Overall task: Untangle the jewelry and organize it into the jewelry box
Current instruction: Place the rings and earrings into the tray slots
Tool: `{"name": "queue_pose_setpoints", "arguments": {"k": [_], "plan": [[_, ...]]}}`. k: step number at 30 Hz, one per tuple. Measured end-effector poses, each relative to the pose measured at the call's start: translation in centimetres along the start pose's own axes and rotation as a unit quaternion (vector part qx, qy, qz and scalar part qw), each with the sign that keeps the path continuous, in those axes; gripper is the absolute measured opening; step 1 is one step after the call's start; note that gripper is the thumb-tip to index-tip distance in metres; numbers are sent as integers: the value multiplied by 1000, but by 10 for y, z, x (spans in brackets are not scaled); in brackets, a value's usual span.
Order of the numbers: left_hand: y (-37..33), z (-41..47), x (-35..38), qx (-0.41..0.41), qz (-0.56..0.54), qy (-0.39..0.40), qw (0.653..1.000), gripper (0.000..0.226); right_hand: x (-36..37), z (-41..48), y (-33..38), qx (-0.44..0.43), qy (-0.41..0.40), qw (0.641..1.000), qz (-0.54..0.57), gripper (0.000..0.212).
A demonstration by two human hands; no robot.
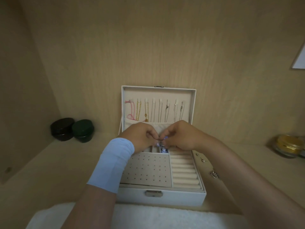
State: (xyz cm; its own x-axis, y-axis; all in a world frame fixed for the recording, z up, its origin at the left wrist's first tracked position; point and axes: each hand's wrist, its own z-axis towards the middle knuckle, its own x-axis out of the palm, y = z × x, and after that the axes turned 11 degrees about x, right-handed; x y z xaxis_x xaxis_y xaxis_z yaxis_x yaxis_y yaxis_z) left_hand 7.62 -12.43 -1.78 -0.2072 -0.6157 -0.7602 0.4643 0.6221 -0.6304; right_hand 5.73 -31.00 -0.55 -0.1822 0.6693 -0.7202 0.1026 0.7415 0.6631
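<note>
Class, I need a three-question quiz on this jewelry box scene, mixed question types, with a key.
1. True or false: the box lid is shut.
2. Which side of the tray holds the ring rolls? A left, B right.
3. What are the left hand and right hand pinching together?

Key: 1 false; 2 B; 3 a small jewelry piece above the tray.

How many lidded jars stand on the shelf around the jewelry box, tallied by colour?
Dark brown jar, left of the jewelry box: 1
Dark green jar, touching the brown one: 1
Glass jar with gold lid, far right: 1
Total: 3
</note>
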Motion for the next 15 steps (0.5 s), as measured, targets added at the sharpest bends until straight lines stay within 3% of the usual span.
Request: {"name": "queue_pose_setpoints", "arguments": {"k": [7, 10, 13, 15], "plan": [[-5, 0, 10, 4, 50, 38, 998, 12, 4, 2, 5, -16, -14, 996, -92, 9], [-3, -1, 10, 3, 48, 39, 998, 12, 5, 5, 5, -29, -20, 992, -118, 23], [0, -1, 10, 15, 26, 40, 999, 8, 2, 7, 0, -13, -80, 989, -120, 48], [0, -1, 10, 23, -1, 35, 999, 8, 1, 6, -5, -14, -111, 991, -74, 45]]}}
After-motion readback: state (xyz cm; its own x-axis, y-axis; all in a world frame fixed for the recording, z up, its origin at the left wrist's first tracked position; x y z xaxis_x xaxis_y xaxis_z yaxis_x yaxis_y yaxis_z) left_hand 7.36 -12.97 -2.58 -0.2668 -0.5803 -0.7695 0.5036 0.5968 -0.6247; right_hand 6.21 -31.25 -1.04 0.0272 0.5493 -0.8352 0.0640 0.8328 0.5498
